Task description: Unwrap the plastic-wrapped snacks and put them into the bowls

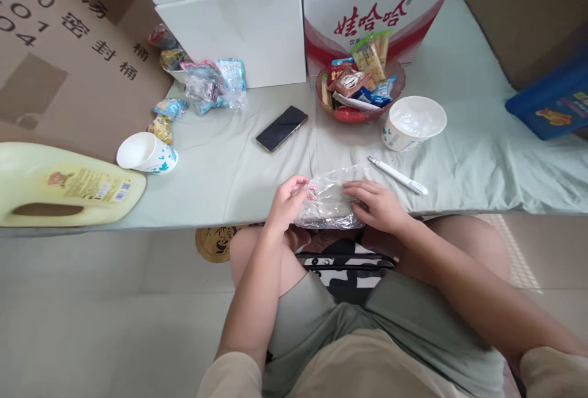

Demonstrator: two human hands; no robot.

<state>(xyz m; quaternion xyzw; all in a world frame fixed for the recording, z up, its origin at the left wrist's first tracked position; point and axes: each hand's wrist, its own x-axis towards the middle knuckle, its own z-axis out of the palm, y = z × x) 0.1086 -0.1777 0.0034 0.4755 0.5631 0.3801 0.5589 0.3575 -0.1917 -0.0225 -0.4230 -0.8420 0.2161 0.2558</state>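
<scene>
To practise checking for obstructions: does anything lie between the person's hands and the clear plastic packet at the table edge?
Nothing visible does. The left hand and right hand both grip the clear plastic packet directly; the white pen-like tool lies apart.

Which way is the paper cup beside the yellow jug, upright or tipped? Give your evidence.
Tipped. The paper cup lies on its side on the cloth, with its mouth facing sideways toward the yellow jug.

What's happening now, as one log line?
left hand: pinches clear plastic packet | right hand: holds packet's other end | nearby: white pen-like tool
</scene>
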